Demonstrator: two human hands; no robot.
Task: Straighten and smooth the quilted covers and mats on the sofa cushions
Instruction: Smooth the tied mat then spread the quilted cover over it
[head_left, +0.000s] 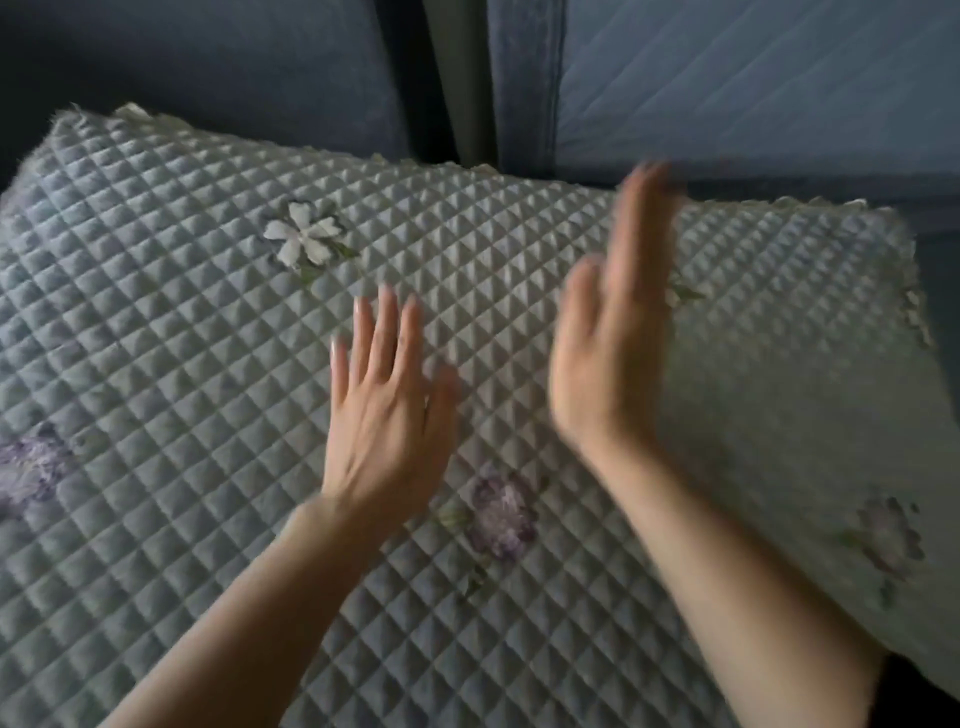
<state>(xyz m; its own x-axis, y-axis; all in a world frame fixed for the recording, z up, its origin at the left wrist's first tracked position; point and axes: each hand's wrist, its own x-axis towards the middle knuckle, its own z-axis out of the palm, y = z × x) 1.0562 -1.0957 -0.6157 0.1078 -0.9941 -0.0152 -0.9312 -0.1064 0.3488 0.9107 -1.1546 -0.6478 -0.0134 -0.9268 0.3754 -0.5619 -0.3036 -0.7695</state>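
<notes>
Sofa is covered by one quilted cover. Left hand is laid flat on it, gripping nothing. Right hand, straight-fingered too, seems lifted (blurred).

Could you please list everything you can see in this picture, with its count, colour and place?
quilted cover: one, pale grey-blue with diamond stitching and a frilled edge, spread over the seat and filling most of the view
white flower: one, white with green leaves, sewn on the cover at upper middle
purple flowers: three, lilac, on the cover at the left edge, lower middle and lower right
back cushions: two, dark blue, upright along the top with a dark gap between them; the right one has a paler quilted face
left hand: one, bare, fingers straight, lying flat on the cover at centre
right hand: one, bare, fingers straight, turned on edge over the cover to the right, blurred; contact unclear
</notes>
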